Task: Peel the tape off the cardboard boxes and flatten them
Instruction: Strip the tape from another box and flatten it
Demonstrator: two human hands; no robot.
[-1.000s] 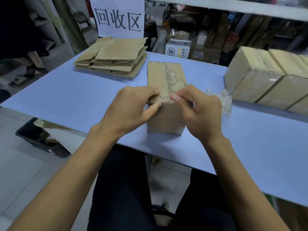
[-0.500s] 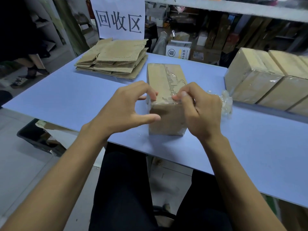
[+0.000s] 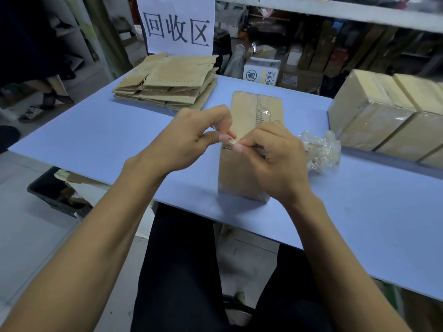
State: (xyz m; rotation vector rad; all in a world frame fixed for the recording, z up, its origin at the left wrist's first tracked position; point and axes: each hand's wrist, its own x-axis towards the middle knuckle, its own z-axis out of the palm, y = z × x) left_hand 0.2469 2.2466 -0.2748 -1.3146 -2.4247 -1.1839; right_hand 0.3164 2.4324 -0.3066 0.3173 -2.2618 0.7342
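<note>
A long brown cardboard box (image 3: 242,174) lies on the blue table (image 3: 100,133) in front of me, with clear tape along its top seam. My left hand (image 3: 191,137) and my right hand (image 3: 271,152) meet above its near end. Between their thumbs and forefingers both pinch a small bit of clear tape (image 3: 233,140). My right hand covers part of the box's near top edge.
A crumpled wad of peeled tape (image 3: 321,149) lies right of the box. Taped boxes (image 3: 383,116) stand at the far right. A stack of flattened cardboard (image 3: 167,85) sits at the back left under a paper sign (image 3: 177,25). A black bin (image 3: 55,190) stands on the floor.
Both hands have lifted off the box's near edge and come together above it, now pinching a small piece of tape between them. The box has stayed in place.
</note>
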